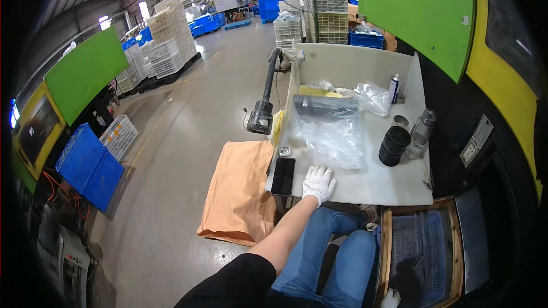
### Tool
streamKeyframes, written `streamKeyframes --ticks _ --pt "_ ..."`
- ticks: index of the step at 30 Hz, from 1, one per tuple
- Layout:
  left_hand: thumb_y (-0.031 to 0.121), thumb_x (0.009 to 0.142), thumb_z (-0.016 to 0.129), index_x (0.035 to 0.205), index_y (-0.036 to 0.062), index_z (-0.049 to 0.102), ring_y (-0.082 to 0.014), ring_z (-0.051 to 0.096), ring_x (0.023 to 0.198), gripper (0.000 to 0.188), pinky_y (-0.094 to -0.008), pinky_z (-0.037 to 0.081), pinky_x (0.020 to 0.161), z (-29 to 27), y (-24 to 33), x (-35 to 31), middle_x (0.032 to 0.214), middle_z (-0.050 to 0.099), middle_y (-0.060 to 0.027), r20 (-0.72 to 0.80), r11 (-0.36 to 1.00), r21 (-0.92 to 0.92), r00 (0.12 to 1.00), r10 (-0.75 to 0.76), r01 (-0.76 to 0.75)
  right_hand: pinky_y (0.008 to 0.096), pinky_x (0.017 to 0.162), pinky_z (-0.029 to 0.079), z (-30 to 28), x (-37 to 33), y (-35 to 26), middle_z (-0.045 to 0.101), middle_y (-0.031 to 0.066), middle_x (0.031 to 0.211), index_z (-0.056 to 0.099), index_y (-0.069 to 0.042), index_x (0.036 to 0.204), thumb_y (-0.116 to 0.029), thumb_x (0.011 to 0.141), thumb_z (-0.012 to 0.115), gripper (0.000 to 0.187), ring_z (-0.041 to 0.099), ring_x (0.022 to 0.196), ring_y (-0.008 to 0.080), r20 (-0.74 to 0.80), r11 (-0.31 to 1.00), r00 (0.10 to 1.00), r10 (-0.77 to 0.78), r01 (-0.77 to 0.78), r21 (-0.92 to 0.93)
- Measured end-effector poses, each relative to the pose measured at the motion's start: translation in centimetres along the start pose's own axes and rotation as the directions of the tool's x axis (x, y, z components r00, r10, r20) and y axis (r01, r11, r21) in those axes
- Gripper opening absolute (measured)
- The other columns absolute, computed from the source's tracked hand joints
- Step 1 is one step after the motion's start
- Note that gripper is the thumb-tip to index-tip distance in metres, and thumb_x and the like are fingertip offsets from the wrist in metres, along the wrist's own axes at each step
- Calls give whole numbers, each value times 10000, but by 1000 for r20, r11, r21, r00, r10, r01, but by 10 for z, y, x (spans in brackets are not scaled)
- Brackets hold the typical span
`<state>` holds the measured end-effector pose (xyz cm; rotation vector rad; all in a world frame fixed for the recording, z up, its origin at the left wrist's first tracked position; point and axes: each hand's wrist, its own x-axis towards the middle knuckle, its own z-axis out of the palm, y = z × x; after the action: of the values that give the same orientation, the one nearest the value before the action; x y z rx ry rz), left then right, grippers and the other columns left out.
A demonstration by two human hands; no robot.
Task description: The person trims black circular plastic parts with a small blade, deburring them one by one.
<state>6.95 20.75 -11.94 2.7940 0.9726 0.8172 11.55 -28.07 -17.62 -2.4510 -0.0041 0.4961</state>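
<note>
My left hand (318, 185), in a white knit glove, lies flat on the near edge of the grey worktable (377, 188), fingers stretched out and nothing held. Just left of it lies a black phone (283, 176). Beyond the fingers spreads a clear plastic bag (337, 142), partly over a dark grey roll of film (325, 107). My right hand (391, 298), gloved in white too, shows only in small part at the lower edge, beside a wooden-framed box (386, 251) holding a blue mesh basket (422, 239). Its fingers cannot be made out clearly.
A black ribbed cup (394, 146), a clear bottle (422, 128) and a spray can (394, 88) stand on the table's right side. A black flexible-arm device (260, 117) hangs at its left edge, above a large brown paper sack (240, 188). Blue crates (90, 165) stand farther left.
</note>
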Motion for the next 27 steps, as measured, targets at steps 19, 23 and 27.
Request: streamKeyframes --ticks 19,23,27 --pt "348 858 513 1161 80 561 -289 470 1160 407 -426 282 1070 2 -1 1 1196 545 -135 22 1000 5 1000 0 0 364 1017 362 -6 -2 -9 533 293 1234 546 97 1189 -421 886 480 604 493 1182 388 51 999 998 41 -41 2" --pt "342 854 520 1144 82 564 -287 473 1153 392 -425 290 1061 2 0 2 1183 550 -132 21 1000 8 1000 5 -6 358 1031 348 -8 -6 -17 517 296 1256 531 112 1199 -433 884 477 632 475 1204 387 54 998 996 65 -65 0" --pt "337 851 528 1134 83 567 -286 474 1151 383 -424 294 1056 1 0 2 1178 553 -129 38 1000 8 999 3 -3 349 1033 344 -6 -4 -12 516 296 1259 523 116 1207 -432 881 481 639 477 1208 380 48 997 997 65 -66 31"
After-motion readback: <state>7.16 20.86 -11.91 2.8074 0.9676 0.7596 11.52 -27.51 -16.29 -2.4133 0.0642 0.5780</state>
